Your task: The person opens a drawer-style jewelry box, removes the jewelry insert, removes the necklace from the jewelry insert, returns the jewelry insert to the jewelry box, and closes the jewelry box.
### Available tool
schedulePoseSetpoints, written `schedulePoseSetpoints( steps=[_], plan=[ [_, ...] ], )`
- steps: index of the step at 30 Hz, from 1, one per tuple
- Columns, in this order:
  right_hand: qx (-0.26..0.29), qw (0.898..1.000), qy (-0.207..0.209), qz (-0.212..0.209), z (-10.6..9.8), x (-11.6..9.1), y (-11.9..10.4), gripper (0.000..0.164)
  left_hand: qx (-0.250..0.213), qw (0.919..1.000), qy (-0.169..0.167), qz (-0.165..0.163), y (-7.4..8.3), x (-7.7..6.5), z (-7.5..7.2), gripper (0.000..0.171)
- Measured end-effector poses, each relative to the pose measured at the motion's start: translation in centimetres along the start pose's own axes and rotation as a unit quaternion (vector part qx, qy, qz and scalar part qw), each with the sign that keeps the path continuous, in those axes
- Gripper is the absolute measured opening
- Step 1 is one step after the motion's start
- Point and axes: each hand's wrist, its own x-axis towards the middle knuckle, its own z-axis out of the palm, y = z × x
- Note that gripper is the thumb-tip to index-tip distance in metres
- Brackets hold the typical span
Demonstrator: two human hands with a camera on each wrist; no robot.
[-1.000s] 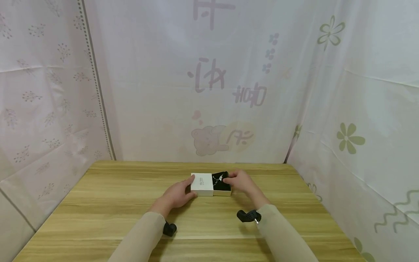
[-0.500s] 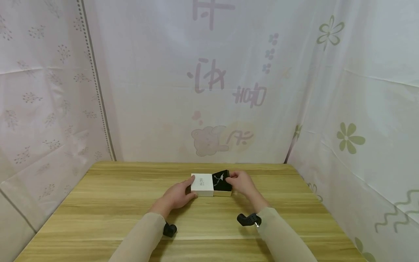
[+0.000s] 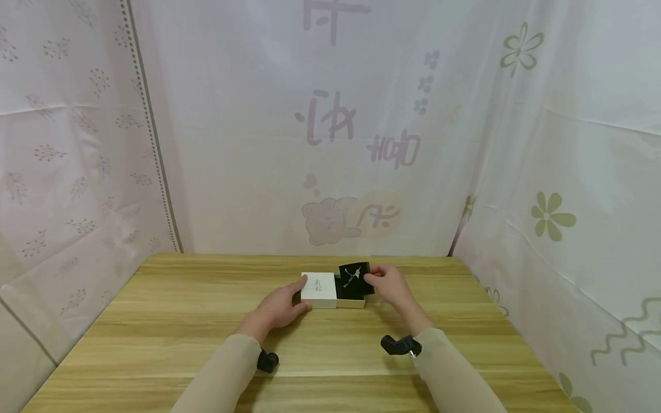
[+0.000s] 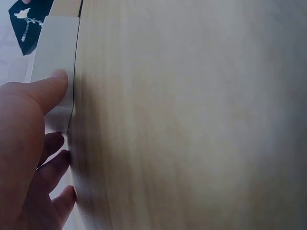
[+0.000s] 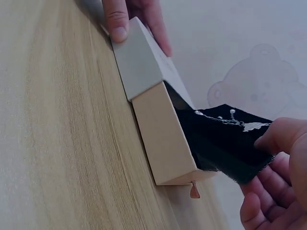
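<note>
Head view, left hand (image 3: 279, 305): we are gripping the white cover (image 3: 318, 288), probably steadying it.
Right hand (image 3: 391, 283): we are pinching the black pad (image 3: 362, 288) near its edge, perhaps sparing the chain (image 3: 356, 273).

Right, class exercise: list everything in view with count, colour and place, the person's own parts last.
Table: one, wood-brown, in the foreground
Printed cloth: three sides, whitish, around the table
Box cover: one, white, on the table
Drawer: one, cream, partly out of the box cover
Pull tab: one, tan, at the drawer's end
Pad: one, black, tilted, partly above the drawer
Chain jewellery: one, silver, on the pad
Wrist cameras: two, black, over the table
Sleeves: two, beige, in the foreground
Left hand: one, bare, gripping the box cover
Right hand: one, bare, pinching the pad
</note>
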Motion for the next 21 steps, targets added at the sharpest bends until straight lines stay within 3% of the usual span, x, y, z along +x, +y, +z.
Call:
schedulePoseSetpoints(
  steps=[9,21],
  plan=[
    [0.065,0.997,0.034,-0.008,-0.4,0.1,0.1,0.028,0.000,1.0000,0.000,0.000,0.0,0.0,0.1,0.080],
    [0.125,0.991,0.046,-0.027,-0.7,0.1,-1.2,0.026,-0.001,1.0000,0.004,0.006,-0.2,0.1,0.1,0.080]
  ],
)
